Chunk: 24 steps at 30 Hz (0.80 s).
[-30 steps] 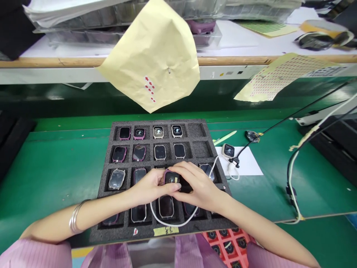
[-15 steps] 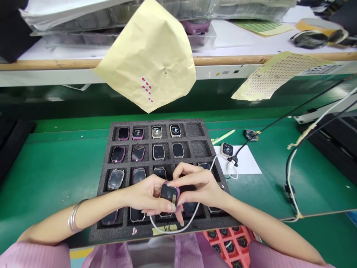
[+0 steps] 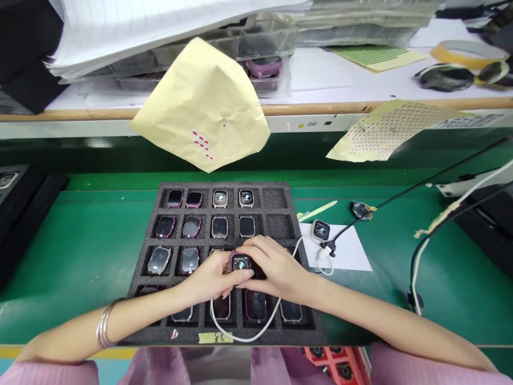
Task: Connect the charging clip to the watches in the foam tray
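Both hands meet over the middle of a black foam tray (image 3: 280, 211) of smartwatch bodies. My left hand (image 3: 210, 278) and my right hand (image 3: 276, 267) pinch one purple-cased smartwatch (image 3: 241, 262) between their fingertips, its lit screen facing up. A white cable (image 3: 244, 334) loops from under my hands across the tray's front and runs right toward a white watch on a charger (image 3: 320, 230). Several other watches lie in the tray's pockets, some with lit screens.
The tray sits on a green mat (image 3: 80, 240). White paper (image 3: 348, 251) lies right of it, with a pale pen (image 3: 318, 210). Yellow sticker sheets (image 3: 204, 107) hang from the shelf edge. Cables (image 3: 425, 251) run at right. A red tray (image 3: 336, 363) shows below.
My hands lowered the purple watch, tilted it flat again, and its screen now shows lit. The camera view tipped slightly, bringing the shelf and tray lower in the picture.
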Motion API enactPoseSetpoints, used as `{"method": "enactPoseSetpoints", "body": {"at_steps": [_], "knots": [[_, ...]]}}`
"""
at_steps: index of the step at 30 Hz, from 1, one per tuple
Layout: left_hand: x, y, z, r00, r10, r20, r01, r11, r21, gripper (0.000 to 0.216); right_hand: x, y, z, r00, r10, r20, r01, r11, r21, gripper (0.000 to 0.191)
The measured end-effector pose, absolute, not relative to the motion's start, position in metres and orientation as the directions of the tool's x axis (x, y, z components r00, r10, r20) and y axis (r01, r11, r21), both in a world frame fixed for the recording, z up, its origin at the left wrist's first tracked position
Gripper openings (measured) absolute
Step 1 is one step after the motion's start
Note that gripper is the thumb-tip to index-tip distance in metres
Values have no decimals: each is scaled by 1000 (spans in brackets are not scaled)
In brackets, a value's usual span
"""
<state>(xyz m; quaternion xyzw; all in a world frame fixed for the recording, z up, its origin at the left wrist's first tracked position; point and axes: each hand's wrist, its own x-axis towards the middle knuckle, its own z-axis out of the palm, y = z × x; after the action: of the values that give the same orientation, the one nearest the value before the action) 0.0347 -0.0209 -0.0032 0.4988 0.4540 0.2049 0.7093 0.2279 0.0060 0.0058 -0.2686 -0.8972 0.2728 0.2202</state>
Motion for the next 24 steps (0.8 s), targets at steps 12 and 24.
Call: {"method": "enactPoseSetpoints", "body": {"at_steps": [12, 24], "knots": [[26, -20, 0, 595, 698, -399, 34, 474, 880, 36, 287, 48, 2, -559, 786, 265, 642, 612, -461, 29], [0, -13, 10, 660, 624, -417, 9, 549, 836, 39, 219, 65, 28, -739, 673, -1, 667, 733, -132, 33]]}}
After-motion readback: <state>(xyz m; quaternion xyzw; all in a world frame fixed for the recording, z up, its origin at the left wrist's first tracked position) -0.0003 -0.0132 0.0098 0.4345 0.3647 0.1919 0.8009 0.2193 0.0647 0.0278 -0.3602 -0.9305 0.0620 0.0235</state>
